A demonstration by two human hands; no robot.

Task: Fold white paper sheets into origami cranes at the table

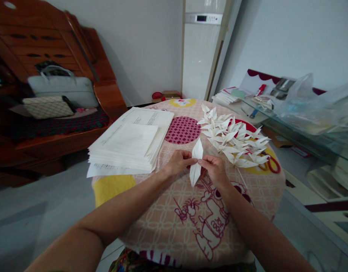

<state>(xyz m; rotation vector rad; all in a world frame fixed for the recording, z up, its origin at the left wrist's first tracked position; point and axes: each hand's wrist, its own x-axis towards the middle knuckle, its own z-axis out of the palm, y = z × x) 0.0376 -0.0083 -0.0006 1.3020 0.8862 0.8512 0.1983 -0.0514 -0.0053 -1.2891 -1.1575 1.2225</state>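
Observation:
A white sheet folded into a long pointed diamond, a piece of folded paper (197, 149), stands upright between my two hands above the table. My left hand (179, 160) pinches its left edge near the middle. On its right edge, the thumb and fingers of my right hand (215, 168) are closed at about the same height. To the right lies a heap of several white origami cranes (233, 138). On the left rests a thick stack of printed paper (125, 145), with a smaller sheet on top.
The round table wears a patterned cloth (162, 211). Red-handled scissors (273, 165) lie by the cranes at the right edge. A glass-topped cabinet (293, 132) with plastic bags (301, 102) stands right. A wooden bench (60, 136) holding a grey bag (63, 88) is at left.

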